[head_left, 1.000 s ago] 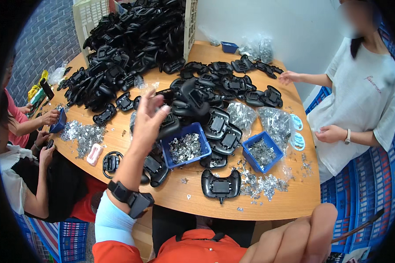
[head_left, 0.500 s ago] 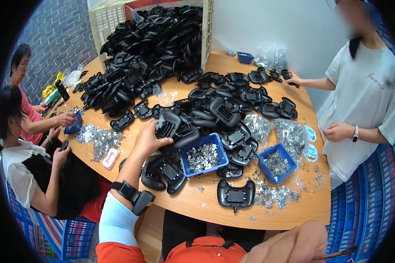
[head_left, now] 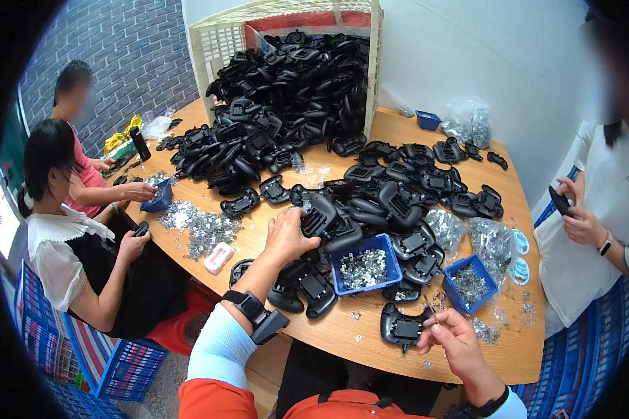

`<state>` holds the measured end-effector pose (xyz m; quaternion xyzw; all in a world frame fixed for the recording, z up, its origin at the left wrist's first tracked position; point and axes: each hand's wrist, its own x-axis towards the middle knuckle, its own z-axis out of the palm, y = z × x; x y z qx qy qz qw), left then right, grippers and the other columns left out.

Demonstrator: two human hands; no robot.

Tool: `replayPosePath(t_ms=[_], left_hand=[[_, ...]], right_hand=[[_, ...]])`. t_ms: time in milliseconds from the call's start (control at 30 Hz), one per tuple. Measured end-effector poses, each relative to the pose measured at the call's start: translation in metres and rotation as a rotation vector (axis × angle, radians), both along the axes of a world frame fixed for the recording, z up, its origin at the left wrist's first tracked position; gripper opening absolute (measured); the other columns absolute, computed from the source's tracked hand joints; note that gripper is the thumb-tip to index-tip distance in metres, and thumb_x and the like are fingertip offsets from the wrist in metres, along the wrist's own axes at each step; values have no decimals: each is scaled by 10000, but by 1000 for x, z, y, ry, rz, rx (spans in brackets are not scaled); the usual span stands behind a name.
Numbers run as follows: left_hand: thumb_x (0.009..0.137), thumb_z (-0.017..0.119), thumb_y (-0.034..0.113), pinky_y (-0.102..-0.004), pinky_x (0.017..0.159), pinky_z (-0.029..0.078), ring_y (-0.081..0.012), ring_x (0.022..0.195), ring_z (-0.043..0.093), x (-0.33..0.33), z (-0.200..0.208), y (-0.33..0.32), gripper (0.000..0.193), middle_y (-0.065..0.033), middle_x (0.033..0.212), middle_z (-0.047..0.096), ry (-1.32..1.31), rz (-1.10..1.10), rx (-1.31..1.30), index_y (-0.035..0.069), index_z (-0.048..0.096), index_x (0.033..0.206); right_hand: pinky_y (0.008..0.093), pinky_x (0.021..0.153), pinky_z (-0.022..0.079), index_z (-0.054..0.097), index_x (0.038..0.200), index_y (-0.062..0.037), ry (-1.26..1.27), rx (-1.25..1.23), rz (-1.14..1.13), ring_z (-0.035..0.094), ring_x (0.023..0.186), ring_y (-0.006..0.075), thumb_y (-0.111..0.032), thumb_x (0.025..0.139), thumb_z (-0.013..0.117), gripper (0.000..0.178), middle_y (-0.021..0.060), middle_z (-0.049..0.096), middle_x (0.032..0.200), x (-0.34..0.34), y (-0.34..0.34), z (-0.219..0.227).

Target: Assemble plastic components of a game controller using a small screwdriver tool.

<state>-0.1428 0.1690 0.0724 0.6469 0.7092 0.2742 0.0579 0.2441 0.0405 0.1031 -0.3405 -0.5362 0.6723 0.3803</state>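
Observation:
My left hand (head_left: 290,234) reaches across the table to a black game controller shell (head_left: 320,215) at the near edge of a heap, its thumb and fingers closed on the shell's left side. My right hand (head_left: 456,343) pinches a slim pair of tweezers (head_left: 432,307), tips pointing up and away. Just left of that hand lies a single black controller shell (head_left: 403,327), its inner side up. Between the hands stands a blue bin (head_left: 365,288) of small silvery metal pieces. A second blue bin (head_left: 479,305) with similar pieces sits beyond my right hand.
A big crate (head_left: 375,77) overflows with black shells. Bags of metal pieces (head_left: 491,241) and loose metal bits (head_left: 204,229) lie about. A pink-white holder (head_left: 219,258) is at left. Two people work on the left; a person at right holds a black part (head_left: 560,201).
My right hand has swung inward over the table with the tweezers, beside the single shell. My left hand stays at its shell. The person at right has lifted a black part off the table.

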Motion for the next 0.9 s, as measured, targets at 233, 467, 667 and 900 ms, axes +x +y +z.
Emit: replayPosePath(t_ms=[233,467,667,900], left_hand=[[616,778,218,-454,1049,364,-412,1273,430,2,3,-9,651,-233,1359,434,45,-7,488,27,511,1178],[549,830,105,-532,1089,348,-445,1355,362,69,38,-95,715,-242,1433,380,66,-705,332,96,543,1204],[574,844,152,-594,1113,284,-428,1413,279,104,9,-147,831,-234,1496,305,73,-935,153,164,479,1320],[741,771,36,-465,1104,344,-357,1389,348,115,-27,-168,902,-218,1484,314,-837,-455,228,74,260,1484]], right_hand=[[293,636,540,527,1060,-2,-90,89,-145,643,697,180,-76,972,521,116,128,643,817,-8,-6,-9],[186,528,388,546,1086,-39,-50,19,-307,501,570,64,-94,932,598,171,26,586,825,-24,12,-15],[191,483,327,659,907,-49,-369,145,-93,453,577,15,-170,884,669,123,-39,543,712,-35,10,-30],[194,360,281,600,968,-65,77,-302,-242,388,435,32,-207,952,608,143,-8,563,731,-45,6,-41]])
